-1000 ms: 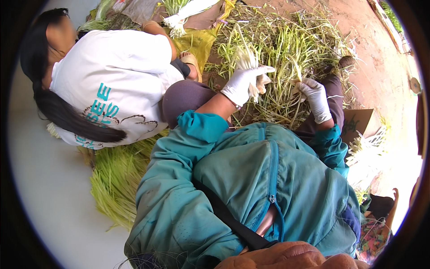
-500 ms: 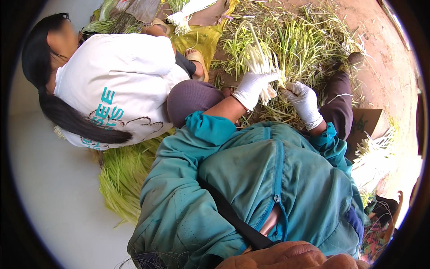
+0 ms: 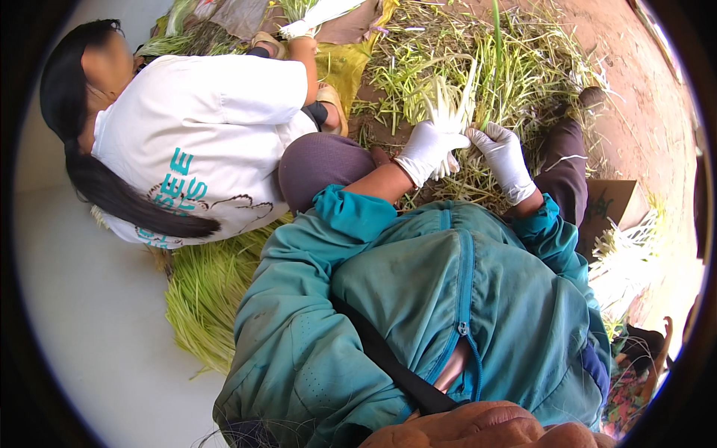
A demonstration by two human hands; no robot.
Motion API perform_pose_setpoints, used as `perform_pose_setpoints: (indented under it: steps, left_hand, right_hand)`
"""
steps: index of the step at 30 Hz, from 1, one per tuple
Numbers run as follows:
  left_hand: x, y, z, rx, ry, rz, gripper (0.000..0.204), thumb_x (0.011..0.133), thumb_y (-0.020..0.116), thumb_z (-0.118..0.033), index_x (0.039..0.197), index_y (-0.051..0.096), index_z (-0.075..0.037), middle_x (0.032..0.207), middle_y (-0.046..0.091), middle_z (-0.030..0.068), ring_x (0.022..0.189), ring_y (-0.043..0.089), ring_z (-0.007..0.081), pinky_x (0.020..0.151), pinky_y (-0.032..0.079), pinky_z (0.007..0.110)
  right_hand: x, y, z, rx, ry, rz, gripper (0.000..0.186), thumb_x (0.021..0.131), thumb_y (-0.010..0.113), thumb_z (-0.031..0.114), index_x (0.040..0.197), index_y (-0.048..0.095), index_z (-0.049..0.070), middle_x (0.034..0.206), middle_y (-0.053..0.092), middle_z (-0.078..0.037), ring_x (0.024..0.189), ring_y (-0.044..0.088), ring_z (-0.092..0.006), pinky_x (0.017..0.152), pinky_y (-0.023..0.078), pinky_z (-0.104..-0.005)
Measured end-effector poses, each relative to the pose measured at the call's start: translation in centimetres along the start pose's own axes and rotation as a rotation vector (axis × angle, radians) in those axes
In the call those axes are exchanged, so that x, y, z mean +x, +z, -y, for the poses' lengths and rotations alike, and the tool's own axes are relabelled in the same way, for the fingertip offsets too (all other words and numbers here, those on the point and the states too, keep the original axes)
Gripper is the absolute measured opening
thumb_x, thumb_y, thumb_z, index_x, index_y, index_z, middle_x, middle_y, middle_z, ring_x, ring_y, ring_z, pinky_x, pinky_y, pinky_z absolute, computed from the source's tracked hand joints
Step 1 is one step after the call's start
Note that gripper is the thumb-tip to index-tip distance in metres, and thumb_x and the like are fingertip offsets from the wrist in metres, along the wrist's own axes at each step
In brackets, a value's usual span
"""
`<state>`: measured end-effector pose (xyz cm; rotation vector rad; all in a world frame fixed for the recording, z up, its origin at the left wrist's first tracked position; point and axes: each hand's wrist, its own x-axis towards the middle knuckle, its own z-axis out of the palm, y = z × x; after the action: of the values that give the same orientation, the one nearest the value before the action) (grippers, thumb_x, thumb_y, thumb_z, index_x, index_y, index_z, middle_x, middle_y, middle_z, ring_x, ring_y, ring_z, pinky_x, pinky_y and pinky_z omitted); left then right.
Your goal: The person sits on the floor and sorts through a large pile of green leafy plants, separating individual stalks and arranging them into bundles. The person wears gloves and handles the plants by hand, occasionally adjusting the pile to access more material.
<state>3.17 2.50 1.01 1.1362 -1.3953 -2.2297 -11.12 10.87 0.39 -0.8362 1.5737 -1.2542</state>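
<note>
My left hand [image 3: 428,149], in a white glove, is closed round a bunch of pale, leek-like stalks [image 3: 448,103]. The stalks fan out above the fist, and their cut-looking white ends poke out below it. Close beside it on the right, my right hand [image 3: 505,158], also gloved, has its thumb and fingers pinched together at a thin green leaf [image 3: 484,118]. The fingertips of both hands nearly meet. A heap of loose green and yellowish leaves [image 3: 515,67] lies on the ground just beyond them.
A person in a white shirt [image 3: 202,112] sits close on my left, one hand at a white-stemmed bunch [image 3: 321,16]. Long green stalks [image 3: 209,299] lie behind that person. A cardboard box [image 3: 609,205] and more white-stemmed stalks [image 3: 627,257] are at the right. A yellow sheet [image 3: 347,63] lies ahead.
The stalks in my left hand now spread wider and stand more upright. My right hand has risen slightly. The neighbouring person's arm has reached forward to the white-stemmed bunch.
</note>
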Motion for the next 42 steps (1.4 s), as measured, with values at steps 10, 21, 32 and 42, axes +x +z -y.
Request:
perform_pose_setpoints:
  steps: [10, 21, 32, 42]
  left_hand:
    - [-2.0, -1.0, -4.6, -0.172, 0.019, -0.042, 0.021, 0.079, 0.068, -0.014, 0.091, 0.066, 0.004, 0.079, 0.069, 0.0131, 0.042, 0.057, 0.0154, 0.035, 0.044, 0.025]
    - [-1.3, -5.6, -8.7, -0.345, 0.403, -0.164, 0.015, 0.079, 0.065, -0.009, 0.087, 0.065, 0.003, 0.073, 0.068, 0.0119, 0.047, 0.055, 0.0113, 0.04, 0.04, 0.021]
    - [-0.8, -5.8, -7.6, -0.349, 0.295, -0.112, 0.015, 0.082, 0.065, -0.012, 0.089, 0.066, 0.001, 0.077, 0.068, 0.0085, 0.055, 0.058, 0.0107, 0.045, 0.042, 0.021]
    - [2.9, -7.0, -6.1, -0.459, 0.127, -0.127, 0.018, 0.087, 0.058, -0.014, 0.096, 0.068, -0.003, 0.08, 0.063, 0.0035, 0.053, 0.05, 0.0089, 0.042, 0.036, 0.02]
  right_hand:
    - [-0.6, -2.2, -1.5, -0.399, -0.074, -0.076, 0.016, 0.09, 0.062, 0.017, 0.091, 0.066, 0.001, 0.071, 0.066, -0.006, 0.058, 0.061, -0.0096, 0.053, 0.048, -0.0265]
    - [-1.2, -8.8, -11.0, -1.525, -0.02, 0.063, 0.016, 0.083, 0.06, 0.024, 0.079, 0.069, 0.012, 0.073, 0.066, -0.01, 0.072, 0.066, -0.0301, 0.059, 0.051, -0.0403]
    - [-0.2, -3.5, -1.1, -0.628, -0.186, 0.277, 0.034, 0.091, 0.056, 0.025, 0.12, 0.061, 0.009, 0.099, 0.067, -0.011, 0.084, 0.066, -0.019, 0.069, 0.054, -0.0328]
    - [-5.5, -4.3, 2.5, 0.372, 0.182, 0.65, 0.025, 0.09, 0.061, 0.024, 0.1, 0.069, 0.003, 0.088, 0.07, -0.005, 0.065, 0.055, -0.0032, 0.052, 0.04, -0.0174]
